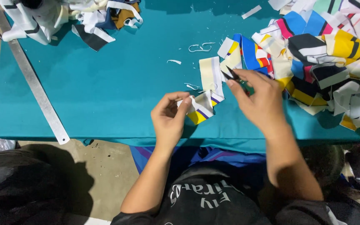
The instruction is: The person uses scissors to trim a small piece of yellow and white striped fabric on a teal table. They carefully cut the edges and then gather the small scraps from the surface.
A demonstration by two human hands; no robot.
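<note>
Teal-covered counter (105, 83) over a bare concrete floor (105, 166), seen from above. A long metal ruler (34, 83) lies diagonally along the counter's left edge. Top left: a heap of fabric scraps (76, 16), mostly white w/ black, navy and brown. Right side: a much bigger scrap pile (330, 54), striped in yellow, black, blue, pink, red and white, spilling toward the counter's front edge. Small white thread bits (201, 47) are scattered mid-counter.

Left hand (169, 118) sits near the front edge; its fingers (184, 104) are pinched narrow on one end of a striped fabric strip (207, 89), cream w/ yellow, purple and white bands. The strip runs from the pinch up and away across the counter, its far end lying flat just beside the big pile.

Right hand (259, 100) is just to the right of the strip, fingers closed around small thread snips (235, 78) w/ dark blades and a green grip. Blade tips point toward the strip's upper part, right at its edge; can't tell if they touch the cloth.

Person wears a black shirt.
</note>
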